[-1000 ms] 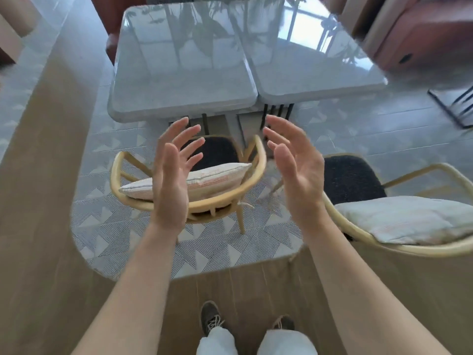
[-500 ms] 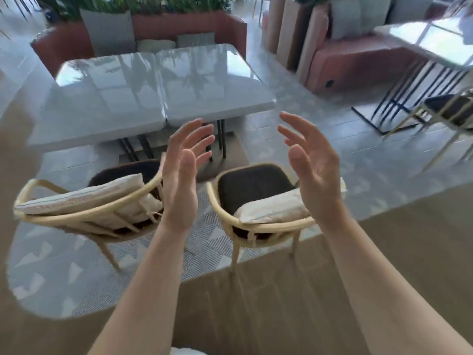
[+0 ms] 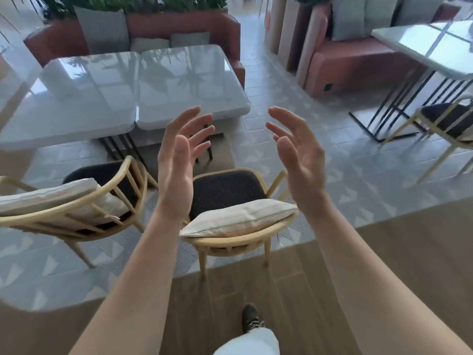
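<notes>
Wooden chair (image 3: pixel 225 188) stands beneath, between both hands (image 3: pixel 176 175) (image 3: pixel 303 162).

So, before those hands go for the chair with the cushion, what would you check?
1. Left hand empty, fingers spread: ok.
2. Right hand empty, fingers spread: ok.
3. Cushion lies on the chair seat against the back rail: ok.
4. Neighbouring chair stands apart from it: ok.
5. Hands touching the chair: not ok, both are above it.
6. Far chair legs flat on the floor: cannot tell, the seat hides them.
</notes>
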`<move>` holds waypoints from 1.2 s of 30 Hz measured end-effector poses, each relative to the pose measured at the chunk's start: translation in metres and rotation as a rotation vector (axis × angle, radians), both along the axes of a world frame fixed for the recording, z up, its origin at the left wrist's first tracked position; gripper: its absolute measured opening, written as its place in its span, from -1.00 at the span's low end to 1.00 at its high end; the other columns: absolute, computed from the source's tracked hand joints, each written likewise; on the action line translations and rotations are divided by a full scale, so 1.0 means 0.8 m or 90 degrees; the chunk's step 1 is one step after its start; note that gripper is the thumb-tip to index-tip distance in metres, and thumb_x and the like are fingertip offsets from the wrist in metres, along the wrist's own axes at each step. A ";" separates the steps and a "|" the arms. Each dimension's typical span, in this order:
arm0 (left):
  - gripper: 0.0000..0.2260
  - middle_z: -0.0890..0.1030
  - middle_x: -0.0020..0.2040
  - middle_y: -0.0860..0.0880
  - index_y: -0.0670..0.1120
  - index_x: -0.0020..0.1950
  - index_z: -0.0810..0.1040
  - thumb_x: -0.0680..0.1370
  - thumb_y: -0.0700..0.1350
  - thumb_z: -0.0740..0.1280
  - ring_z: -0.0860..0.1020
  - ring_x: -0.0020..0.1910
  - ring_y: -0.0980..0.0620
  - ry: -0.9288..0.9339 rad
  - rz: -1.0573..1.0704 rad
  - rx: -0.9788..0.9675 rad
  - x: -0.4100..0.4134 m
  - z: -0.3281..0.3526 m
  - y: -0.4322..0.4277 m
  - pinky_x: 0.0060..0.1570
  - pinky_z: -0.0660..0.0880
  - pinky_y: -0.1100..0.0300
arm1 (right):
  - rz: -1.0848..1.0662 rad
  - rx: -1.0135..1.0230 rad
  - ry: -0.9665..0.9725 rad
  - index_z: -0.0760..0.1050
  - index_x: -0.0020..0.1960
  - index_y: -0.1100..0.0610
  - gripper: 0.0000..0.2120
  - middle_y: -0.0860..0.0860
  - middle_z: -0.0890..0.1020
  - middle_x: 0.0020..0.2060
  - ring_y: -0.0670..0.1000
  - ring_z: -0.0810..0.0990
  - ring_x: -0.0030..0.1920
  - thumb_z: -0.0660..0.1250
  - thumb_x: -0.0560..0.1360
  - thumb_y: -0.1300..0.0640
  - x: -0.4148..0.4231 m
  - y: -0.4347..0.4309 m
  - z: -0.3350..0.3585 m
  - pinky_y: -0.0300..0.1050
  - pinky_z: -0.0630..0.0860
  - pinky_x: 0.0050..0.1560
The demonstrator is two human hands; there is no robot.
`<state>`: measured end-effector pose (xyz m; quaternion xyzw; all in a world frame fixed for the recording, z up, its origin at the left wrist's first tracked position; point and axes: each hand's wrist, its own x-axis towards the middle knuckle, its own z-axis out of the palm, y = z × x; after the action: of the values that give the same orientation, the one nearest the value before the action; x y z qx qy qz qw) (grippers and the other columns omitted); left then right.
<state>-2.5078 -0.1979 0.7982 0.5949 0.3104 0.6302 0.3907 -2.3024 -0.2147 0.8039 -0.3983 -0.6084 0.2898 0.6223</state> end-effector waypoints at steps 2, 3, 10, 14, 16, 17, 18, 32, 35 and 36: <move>-0.49 0.60 0.38 -0.06 0.20 0.42 0.51 0.59 0.43 0.20 0.56 0.38 -0.15 0.001 0.013 -0.008 0.026 -0.006 0.009 0.32 0.46 -0.03 | 0.005 -0.018 -0.007 0.44 0.46 0.09 -0.28 0.05 0.57 0.43 0.04 0.61 0.38 0.28 0.54 -0.42 0.025 0.005 -0.002 0.04 0.55 0.39; -0.49 0.60 0.39 -0.06 0.20 0.42 0.51 0.59 0.43 0.19 0.56 0.38 -0.15 0.004 0.023 -0.006 0.037 -0.007 0.013 0.32 0.46 -0.03 | 0.010 -0.024 -0.014 0.44 0.46 0.10 -0.25 0.05 0.57 0.42 0.04 0.62 0.37 0.27 0.52 -0.44 0.038 0.008 -0.002 0.00 0.56 0.38; -0.41 0.61 0.37 -0.10 0.11 0.42 0.48 0.57 0.46 0.18 0.61 0.33 -0.14 0.045 0.067 -0.043 0.094 -0.014 0.008 0.34 0.48 -0.12 | 0.047 -0.069 -0.006 0.45 0.45 0.15 -0.19 0.08 0.59 0.40 0.05 0.64 0.34 0.29 0.49 -0.47 0.104 0.022 -0.020 -0.11 0.59 0.28; -0.37 0.64 0.32 -0.10 0.04 0.43 0.49 0.57 0.46 0.16 0.63 0.27 -0.11 0.108 0.109 -0.094 0.102 -0.036 -0.006 0.30 0.53 0.03 | 0.098 -0.123 0.016 0.47 0.42 0.15 -0.20 0.13 0.62 0.33 0.12 0.68 0.24 0.31 0.47 -0.47 0.106 0.027 -0.048 -0.16 0.62 0.14; -0.35 0.66 0.26 -0.02 0.04 0.43 0.51 0.57 0.47 0.14 0.65 0.24 -0.03 0.165 0.128 -0.147 0.099 -0.065 -0.010 0.27 0.55 0.13 | 0.109 -0.152 0.002 0.48 0.42 0.11 -0.23 0.11 0.64 0.28 0.11 0.69 0.22 0.30 0.49 -0.46 0.103 0.030 -0.071 -0.11 0.63 0.19; -0.37 0.67 0.24 0.03 0.06 0.41 0.52 0.57 0.47 0.13 0.65 0.22 0.03 0.198 0.142 -0.191 0.096 -0.084 -0.012 0.26 0.56 0.16 | 0.116 -0.175 -0.013 0.49 0.41 0.07 -0.31 0.07 0.65 0.25 0.08 0.69 0.21 0.31 0.51 -0.41 0.099 0.029 -0.086 -0.12 0.63 0.20; -0.41 0.68 0.21 0.06 0.08 0.38 0.54 0.59 0.45 0.13 0.65 0.21 0.07 0.228 0.156 -0.241 0.091 -0.105 -0.014 0.26 0.57 0.14 | 0.130 -0.205 -0.025 0.51 0.39 0.03 -0.41 0.04 0.67 0.22 0.04 0.69 0.19 0.31 0.53 -0.34 0.094 0.028 -0.103 -0.16 0.61 0.20; -0.59 0.68 0.15 0.11 0.16 0.25 0.61 0.48 0.28 0.52 0.62 0.14 0.03 0.792 -0.073 -0.561 0.055 -0.294 0.018 0.22 0.57 -0.03 | 0.240 -0.526 -0.536 0.63 0.15 -0.02 -0.46 -0.12 0.68 -0.09 -0.05 0.66 -0.06 0.22 0.56 -0.44 0.044 0.069 -0.327 -0.05 0.55 -0.04; -0.62 0.63 0.06 0.12 0.20 0.08 0.55 0.40 0.33 0.53 0.55 0.07 0.00 0.949 -0.138 -0.520 0.054 -0.305 0.027 0.14 0.44 0.01 | 0.299 -0.506 -0.717 0.57 0.00 -0.19 -0.41 -0.12 0.68 -0.12 0.01 0.64 -0.09 0.11 0.39 -0.63 0.038 0.071 -0.334 0.01 0.56 -0.04; -0.64 0.62 0.07 0.11 0.20 0.09 0.54 0.42 0.32 0.51 0.55 0.08 -0.02 1.007 -0.152 -0.506 0.056 -0.310 0.027 0.17 0.39 -0.04 | 0.322 -0.490 -0.773 0.55 -0.04 -0.20 -0.42 -0.12 0.67 -0.14 0.02 0.63 -0.09 0.12 0.38 -0.65 0.037 0.070 -0.337 0.02 0.52 -0.03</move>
<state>-2.4633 -0.1765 0.5502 0.7045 0.6208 -0.1636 0.3024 -2.2726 -0.1587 0.5342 -0.5250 -0.7728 0.3453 -0.0893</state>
